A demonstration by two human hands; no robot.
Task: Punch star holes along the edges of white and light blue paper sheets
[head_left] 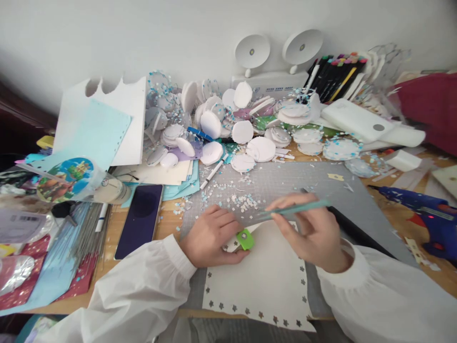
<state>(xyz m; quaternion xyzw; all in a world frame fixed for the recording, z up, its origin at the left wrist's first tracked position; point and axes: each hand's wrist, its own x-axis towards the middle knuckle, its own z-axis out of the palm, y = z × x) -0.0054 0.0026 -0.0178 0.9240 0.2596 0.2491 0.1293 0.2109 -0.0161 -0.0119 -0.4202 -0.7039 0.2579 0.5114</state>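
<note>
My left hand (214,233) is closed around a small bright green paper punch (245,239), which sits at the upper left edge of a white paper sheet (257,281). Flower-shaped holes run along the sheet's sides and its near edge, and the far edge curls up. Between the thumb and fingers of my right hand (310,228) is a slim teal tool (300,208), held nearly level above the sheet's far right part. Motion blurs it, so its exact kind is unclear. Tiny white and blue punched flowers (244,202) lie scattered just beyond my hands.
A grey cutting mat (285,178) covers the middle. White foam discs (260,149) pile up behind it. On the left lie a phone (139,221), a lidded cup (71,178) and wire stems (93,233). A blue glue gun (424,205) rests at right; markers (333,76) stand behind.
</note>
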